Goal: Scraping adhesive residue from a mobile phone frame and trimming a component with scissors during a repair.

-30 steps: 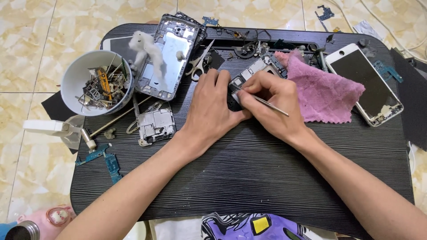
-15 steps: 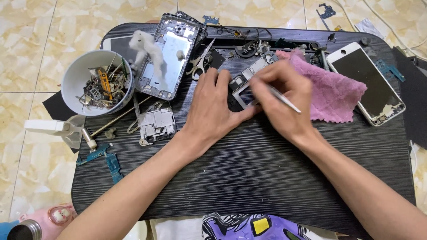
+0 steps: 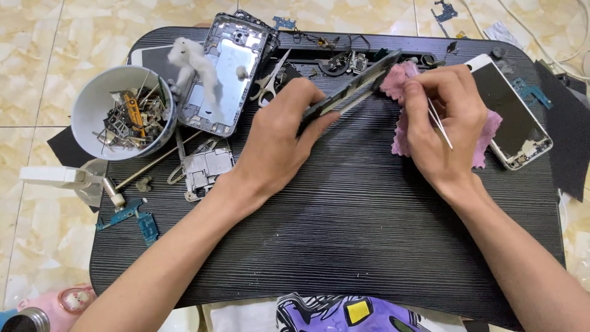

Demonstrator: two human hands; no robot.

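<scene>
1. Whereas half a second ago the phone part lay flat under both hands, the left hand (image 3: 276, 144) has now tipped it up on edge, so only its thin dark side shows.
2. That part, a phone frame (image 3: 353, 89), sits at the far middle of the black table (image 3: 344, 246), slanting from the left fingertips up toward the pink cloth (image 3: 405, 132).
3. Left fingers are curled round the frame's near end, thumb on one side, clamping it.
4. Right hand (image 3: 445, 117) has drawn back to the right, off the frame, and rests over the cloth; its fingers pinch thin tweezers (image 3: 439, 123), tip pointing near-right.
5. Judging by this, the probing on the flat face has paused and the frame is being turned for a look at another side.
6. Left of the hands stand a white bowl (image 3: 92, 104) of small parts and an open phone shell (image 3: 230, 74); a white phone (image 3: 513, 123) lies far right.
</scene>
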